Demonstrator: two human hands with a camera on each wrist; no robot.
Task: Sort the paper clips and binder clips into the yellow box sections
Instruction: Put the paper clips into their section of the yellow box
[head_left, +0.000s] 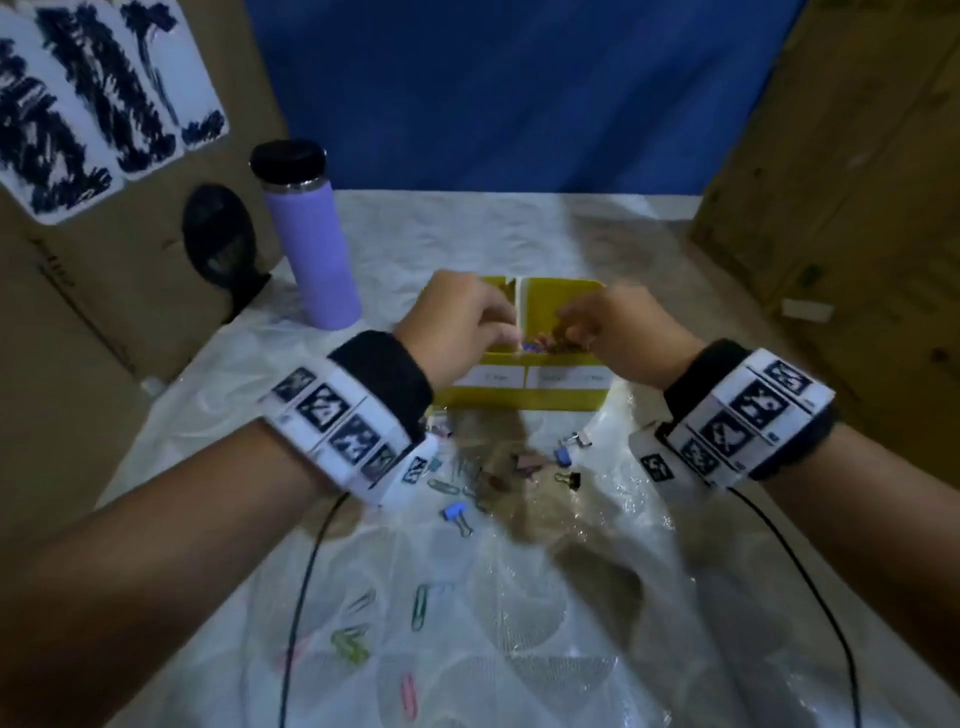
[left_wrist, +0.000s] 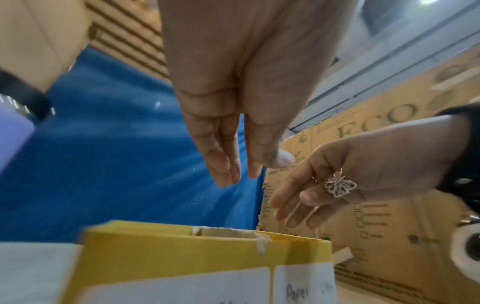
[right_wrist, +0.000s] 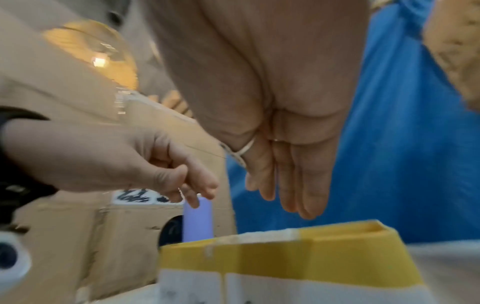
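Both hands over the yellow box, sorting under way

Left hand (head_left: 457, 322) and right hand (head_left: 618, 332) hang empty, fingers straight, above the yellow box (head_left: 519, 397) at frame centre; some clips inside, while binder clips (head_left: 457, 514) and paper clips (head_left: 420, 605) lie scattered below it.

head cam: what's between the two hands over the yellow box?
In the head view, the box's pale divider stands between the left hand and right hand, with small coloured clips in the yellow box section just right of it.
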